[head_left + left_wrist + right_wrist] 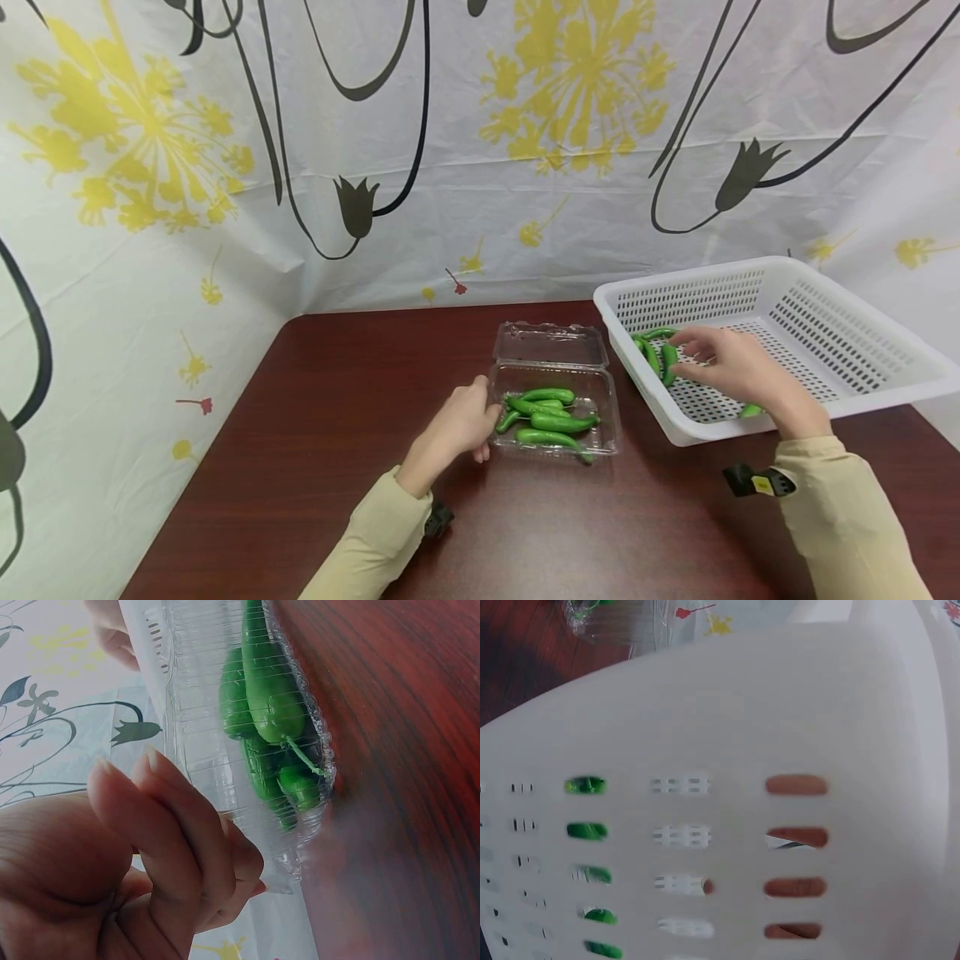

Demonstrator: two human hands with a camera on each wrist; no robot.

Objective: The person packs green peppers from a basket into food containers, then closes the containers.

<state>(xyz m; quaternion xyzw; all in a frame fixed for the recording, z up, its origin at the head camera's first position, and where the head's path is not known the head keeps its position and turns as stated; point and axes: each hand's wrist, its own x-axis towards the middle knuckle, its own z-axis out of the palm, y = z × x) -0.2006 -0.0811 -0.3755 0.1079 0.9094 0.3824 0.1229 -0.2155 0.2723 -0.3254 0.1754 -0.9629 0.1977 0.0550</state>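
Observation:
My left hand (461, 421), fingers loosely bent, lies right at the left wall of a clear plastic clamshell box (611, 433). In the left wrist view its curled fingers (176, 847) overlap the ribbed wall. Several green chili peppers (555, 422) lie inside the box, whose lid (551, 343) is folded back. Over the left part of a white plastic basket (678, 427) hovers my right hand (731, 362), thumb and fingers apart. Just beyond its fingertips is a green chili pepper (669, 364), with others beside it. Slots in the basket wall partly show that hand in the right wrist view.
Another green pepper (750, 411) lies in the basket under the right wrist. A dark red wooden table (360, 375) carries both containers, the basket standing right of the box. A white patterned curtain (457, 167) hangs behind and along the left edge.

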